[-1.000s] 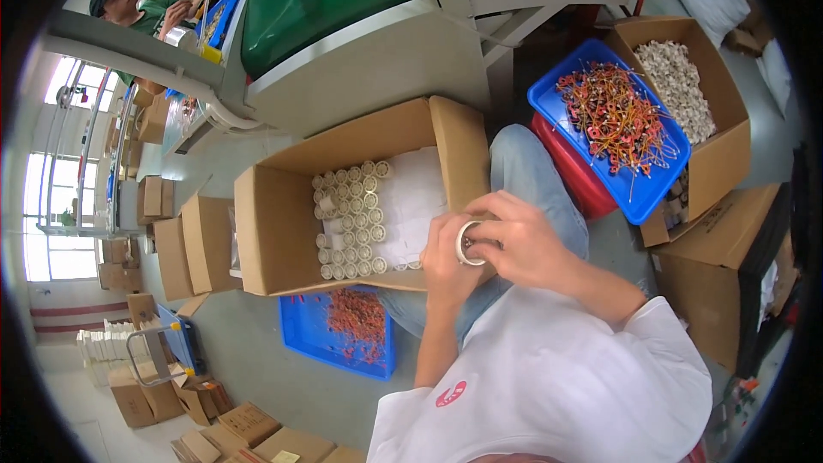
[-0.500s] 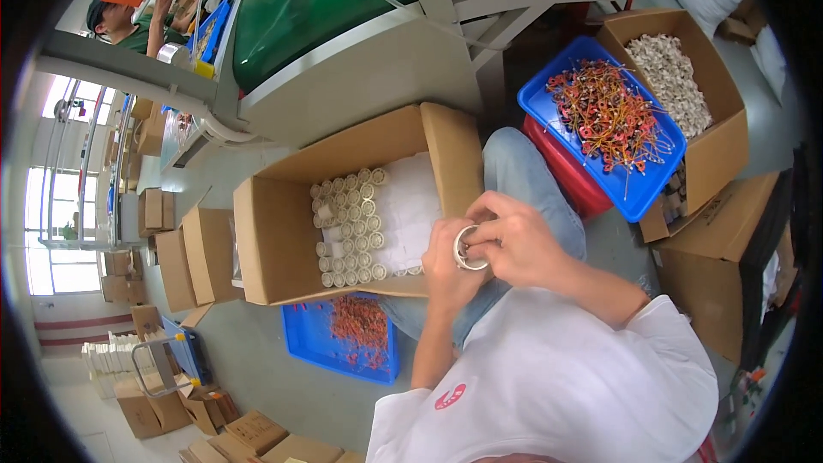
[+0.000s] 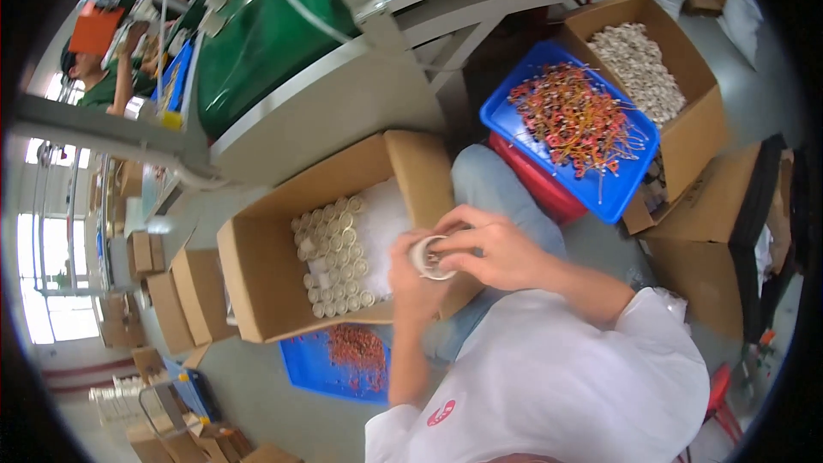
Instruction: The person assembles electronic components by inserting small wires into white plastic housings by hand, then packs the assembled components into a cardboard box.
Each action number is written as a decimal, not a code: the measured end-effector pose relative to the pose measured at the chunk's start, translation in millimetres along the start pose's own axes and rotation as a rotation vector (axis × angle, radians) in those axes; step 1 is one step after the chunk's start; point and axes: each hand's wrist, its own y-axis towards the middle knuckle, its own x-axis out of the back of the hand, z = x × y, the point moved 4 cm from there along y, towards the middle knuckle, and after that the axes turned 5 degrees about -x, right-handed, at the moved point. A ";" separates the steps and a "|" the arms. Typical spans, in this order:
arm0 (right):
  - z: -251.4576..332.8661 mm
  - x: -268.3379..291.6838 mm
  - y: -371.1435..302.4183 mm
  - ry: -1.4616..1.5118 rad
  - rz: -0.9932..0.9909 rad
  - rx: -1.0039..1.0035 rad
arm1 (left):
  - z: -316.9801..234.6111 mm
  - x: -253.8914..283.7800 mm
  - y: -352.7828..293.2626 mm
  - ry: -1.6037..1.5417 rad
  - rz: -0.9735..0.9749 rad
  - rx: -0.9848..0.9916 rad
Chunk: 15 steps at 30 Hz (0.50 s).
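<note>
My left hand is wrapped round a short white plastic cylinder, its round opening facing up. The fingers of my right hand are bent together and reach into that opening; what they pinch inside is too small and blurred to name. Both hands are over the near right side of an open cardboard box. Inside the box, rows of similar white cylinders stand on the left, beside a white sheet.
Right of my knee, a blue tray of red and yellow wired parts rests on something red. Behind it stands a carton of small whitish pieces. Another blue tray lies below the box. A green-topped bench stands ahead; a person sits beyond.
The whole view has shifted, so the bench and right-hand tray appear further left. My hands remain together at the white cylinder, with the right fingers still in its opening.
</note>
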 end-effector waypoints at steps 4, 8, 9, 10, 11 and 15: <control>-22.9 52.4 5.5 0.046 -0.158 -0.072 | 15.2 49.8 77.5 0.332 -0.044 -0.237; -69.6 146.2 9.1 -0.284 -0.662 -0.107 | 62.5 117.8 179.7 0.268 -0.291 -0.142; -78.7 165.0 9.8 -0.331 -0.728 -0.156 | 69.2 140.1 209.3 0.403 -0.356 -0.236; -91.1 179.9 6.9 -0.393 -0.783 -0.163 | 80.5 153.2 237.5 0.301 -0.403 -0.218; -100.7 197.9 4.2 -0.456 -0.839 -0.164 | 89.4 161.9 266.0 0.198 -0.453 -0.204; -123.8 213.7 -2.4 -0.719 -0.738 -0.387 | 130.9 188.6 360.2 0.598 -0.537 -0.235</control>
